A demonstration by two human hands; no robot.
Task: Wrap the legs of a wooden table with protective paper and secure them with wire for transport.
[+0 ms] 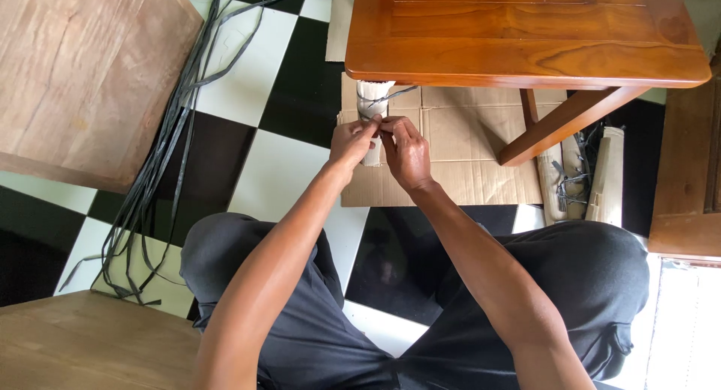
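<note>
Hands tying a dark strap round a wrapped table leg

Left hand (pixel 351 140) and right hand (pixel 405 151) are pinching the dark strap (pixel 392 95) against the wrapped table leg (pixel 372 104), under the wooden table (pixel 526 37); it could be slipping loose if the pinch eases. Cardboard (pixel 458 149) and spare straps (pixel 161 149) are lying nearby.

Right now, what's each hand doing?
Left hand: closed, pinching the dark strap around the wrapped table leg.
Right hand: closed, pinching the same strap.
</note>
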